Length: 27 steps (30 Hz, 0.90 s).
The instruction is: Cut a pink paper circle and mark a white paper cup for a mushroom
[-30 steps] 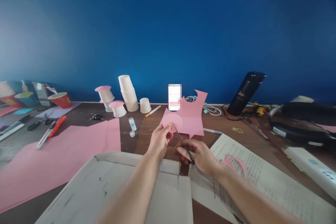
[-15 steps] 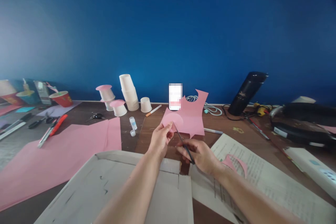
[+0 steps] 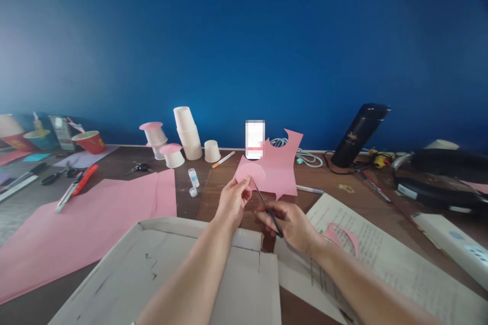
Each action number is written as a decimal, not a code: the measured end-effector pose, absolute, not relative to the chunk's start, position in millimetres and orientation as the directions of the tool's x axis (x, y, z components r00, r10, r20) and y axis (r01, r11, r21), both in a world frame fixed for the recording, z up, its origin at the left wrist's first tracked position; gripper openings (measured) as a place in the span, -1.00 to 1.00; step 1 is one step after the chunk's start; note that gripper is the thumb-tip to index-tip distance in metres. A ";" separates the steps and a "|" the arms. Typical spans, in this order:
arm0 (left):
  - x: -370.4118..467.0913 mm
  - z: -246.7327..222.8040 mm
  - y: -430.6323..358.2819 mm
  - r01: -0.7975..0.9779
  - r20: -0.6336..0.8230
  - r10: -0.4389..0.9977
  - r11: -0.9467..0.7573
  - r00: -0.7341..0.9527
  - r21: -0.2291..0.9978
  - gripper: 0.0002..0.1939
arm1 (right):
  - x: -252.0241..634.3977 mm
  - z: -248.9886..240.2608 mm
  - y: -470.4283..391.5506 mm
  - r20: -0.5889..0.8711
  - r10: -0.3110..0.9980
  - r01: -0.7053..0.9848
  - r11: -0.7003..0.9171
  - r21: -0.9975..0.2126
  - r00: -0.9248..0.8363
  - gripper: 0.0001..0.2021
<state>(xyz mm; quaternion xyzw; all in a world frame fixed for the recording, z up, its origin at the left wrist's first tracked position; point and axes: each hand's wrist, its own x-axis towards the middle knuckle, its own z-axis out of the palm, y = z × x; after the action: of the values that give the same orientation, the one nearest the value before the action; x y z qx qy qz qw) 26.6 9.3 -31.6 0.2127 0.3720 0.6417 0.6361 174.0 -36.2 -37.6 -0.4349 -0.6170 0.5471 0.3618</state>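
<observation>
In the middle of the head view my left hand pinches a pink paper circle between thumb and fingers. My right hand is wrapped round the handles of black-handled scissors. Their blades point up and left and touch the circle's lower edge beside my left thumb. Just behind lies a larger pink paper sheet with curved cut-outs along its edges. Pink offcuts rest on a printed page to the right of my right wrist.
A white cardboard lid lies under my left forearm. Pink sheets carry a red box cutter at the left. Stacked paper cups, a glue stick and a marker stand or lie behind; a black flask leans at the right.
Almost nothing differs. Both hands, the circle and the scissors keep nearly the same position, with the blades still at the paper's edge.
</observation>
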 end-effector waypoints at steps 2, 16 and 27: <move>26.2 -32.2 9.5 -0.653 -0.195 0.976 0.083 -0.101 0.753 -0.69 | 173.2 -36.3 -36.9 -0.040 0.935 0.129 0.006 -0.992 -0.351 -0.80; 26.8 -31.4 10.0 -0.653 -0.213 0.972 0.100 -0.096 0.751 -0.68 | 170.3 -29.1 -39.0 -0.079 0.941 0.148 -0.032 -0.989 -0.329 -0.75; 27.4 -30.9 8.6 -0.646 -0.207 0.974 0.099 -0.094 0.757 -0.69 | 170.5 -31.4 -38.0 -0.073 0.942 0.151 -0.025 -0.988 -0.328 -0.71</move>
<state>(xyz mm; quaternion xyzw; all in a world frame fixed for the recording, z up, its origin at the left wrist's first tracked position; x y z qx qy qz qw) 27.4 8.6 -30.9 0.2165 0.3786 0.6355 0.6371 170.5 -38.0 -31.4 -0.4557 -0.5995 0.5519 0.3583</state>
